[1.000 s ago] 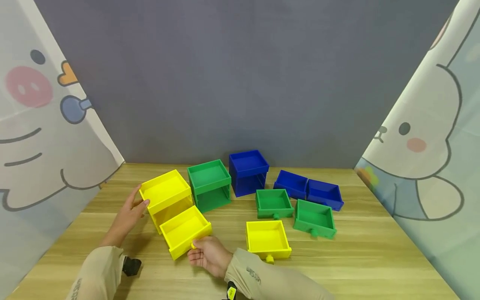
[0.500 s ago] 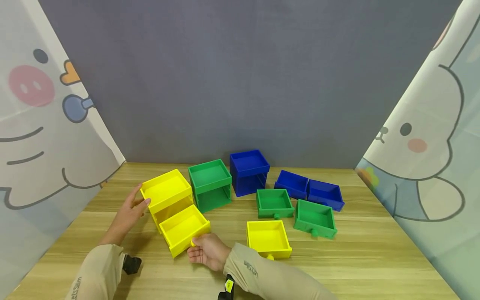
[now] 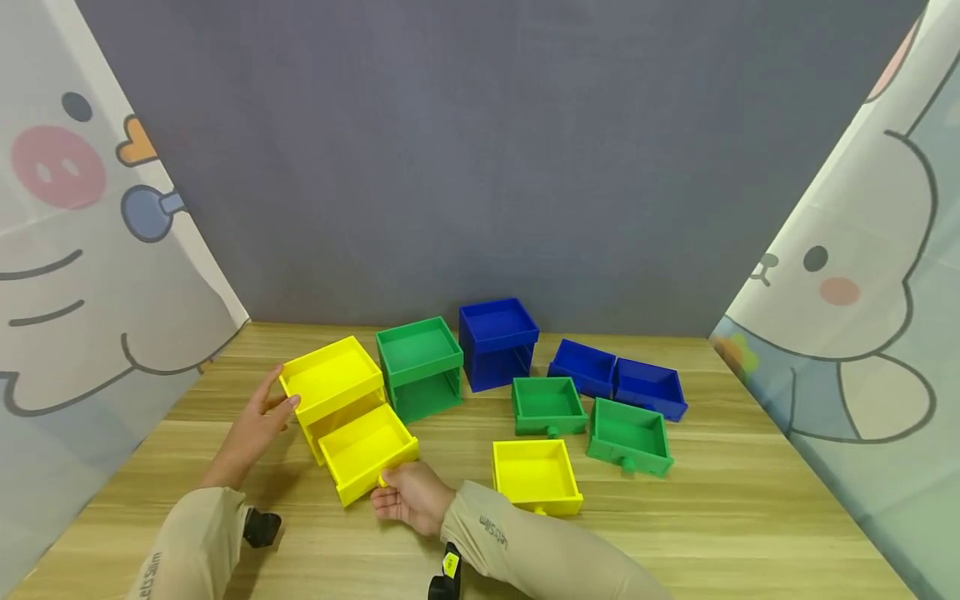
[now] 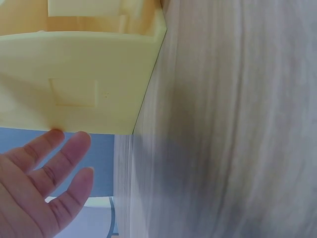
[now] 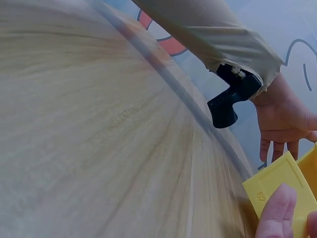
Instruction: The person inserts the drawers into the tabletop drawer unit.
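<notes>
A yellow cabinet (image 3: 330, 379) with an open front stands at the left of the table in the head view. My left hand (image 3: 251, 433) rests against its left side, thumb near the top rim; in the left wrist view the visible fingers (image 4: 59, 168) are spread and fairly straight beside the yellow wall. My right hand (image 3: 418, 497) pinches the knob of a yellow drawer (image 3: 367, 450), whose back end is inside the cabinet's lower opening. The right wrist view shows the right fingers (image 5: 277, 213) at the drawer front. The knob is mostly covered.
Right of the yellow cabinet stand a green cabinet (image 3: 420, 358) and a blue cabinet (image 3: 498, 342). Another yellow drawer (image 3: 536, 475), two green drawers (image 3: 550, 406) and two blue drawers (image 3: 649, 388) lie on the wooden table (image 3: 720, 517). A grey backdrop (image 3: 480, 167) rises behind.
The yellow drawer has slid a little farther into the yellow cabinet, with my right hand moving up and left on its knob. My left hand has stayed against the cabinet.
</notes>
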Motion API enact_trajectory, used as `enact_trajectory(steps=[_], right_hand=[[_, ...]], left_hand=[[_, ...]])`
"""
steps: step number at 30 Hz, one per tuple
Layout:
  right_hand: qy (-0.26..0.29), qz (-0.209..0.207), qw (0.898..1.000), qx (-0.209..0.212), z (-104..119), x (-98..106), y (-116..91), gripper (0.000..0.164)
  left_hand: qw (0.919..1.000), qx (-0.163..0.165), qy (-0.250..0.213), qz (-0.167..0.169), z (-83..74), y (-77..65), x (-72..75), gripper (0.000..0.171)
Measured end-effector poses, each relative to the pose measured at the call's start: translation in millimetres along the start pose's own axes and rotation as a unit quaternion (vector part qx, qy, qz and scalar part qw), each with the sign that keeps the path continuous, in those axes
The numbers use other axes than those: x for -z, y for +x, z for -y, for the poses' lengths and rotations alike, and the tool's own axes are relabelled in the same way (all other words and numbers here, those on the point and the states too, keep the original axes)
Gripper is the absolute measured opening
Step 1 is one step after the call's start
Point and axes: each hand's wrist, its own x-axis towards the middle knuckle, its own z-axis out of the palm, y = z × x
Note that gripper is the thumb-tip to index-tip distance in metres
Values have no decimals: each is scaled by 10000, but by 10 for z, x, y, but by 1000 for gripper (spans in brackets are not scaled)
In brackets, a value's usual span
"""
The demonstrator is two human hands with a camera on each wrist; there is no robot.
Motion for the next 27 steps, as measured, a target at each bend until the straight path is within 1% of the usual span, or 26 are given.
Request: enact_trajectory(steps=[8, 12, 20, 27], right_hand=[[-88, -41, 9999, -121, -5, -25, 40, 15], [-83, -40, 9998, -154, -6, -34, 48, 16], [8, 10, 9999, -165, 0, -36, 53, 16], [-14, -53, 9999, -126, 0, -38, 85, 16]], left_hand=[[10000, 32, -3, 24, 29, 9, -2, 75], [10000, 51, -9, -35, 23, 2, -10, 74], [9999, -3, 11, -115, 5, -24, -17, 71], [9999, -42, -32, -111, 7, -20, -12, 73]])
